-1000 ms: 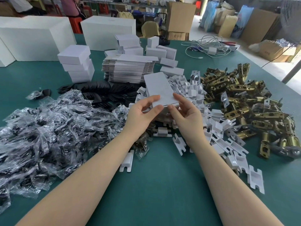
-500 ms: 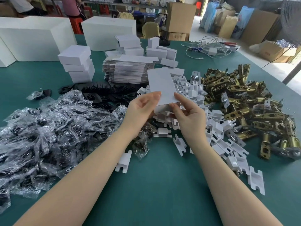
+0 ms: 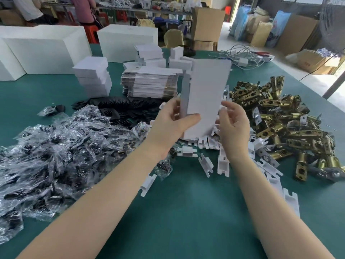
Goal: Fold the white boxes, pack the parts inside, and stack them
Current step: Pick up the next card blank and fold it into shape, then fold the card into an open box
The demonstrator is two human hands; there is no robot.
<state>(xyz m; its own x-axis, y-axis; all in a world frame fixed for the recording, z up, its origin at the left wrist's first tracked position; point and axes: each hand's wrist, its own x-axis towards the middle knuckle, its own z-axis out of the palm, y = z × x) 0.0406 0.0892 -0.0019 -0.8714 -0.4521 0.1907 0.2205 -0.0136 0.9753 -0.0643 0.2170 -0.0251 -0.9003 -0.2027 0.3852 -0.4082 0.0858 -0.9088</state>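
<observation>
Raised higher than before, the white box blank now stands nearly upright above the green table; the left hand pinches its lower edge, while the right hand, fingers loosely spread, touches its right side.

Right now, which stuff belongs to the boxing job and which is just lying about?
Job: white box in left hand, right hand beside it; flat box stack; folded boxes; brass latches; white inserts; bagged parts.
Lying about: cables; cardboard cartons.
</observation>
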